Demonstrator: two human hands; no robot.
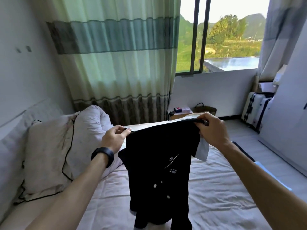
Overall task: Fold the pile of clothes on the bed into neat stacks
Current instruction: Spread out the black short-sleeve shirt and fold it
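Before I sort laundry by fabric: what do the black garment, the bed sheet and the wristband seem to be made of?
Black garment: probably soft knit cotton or a blend, matte; it hangs limp from the left hand and right hand. Bed sheet: likely woven cotton, matte, finely creased. Wristband: probably rubber or silicone, smooth with a faint sheen.

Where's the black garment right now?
In the head view's centre, the black garment hangs down onto the bed, its top edge pinched by the left hand and right hand.
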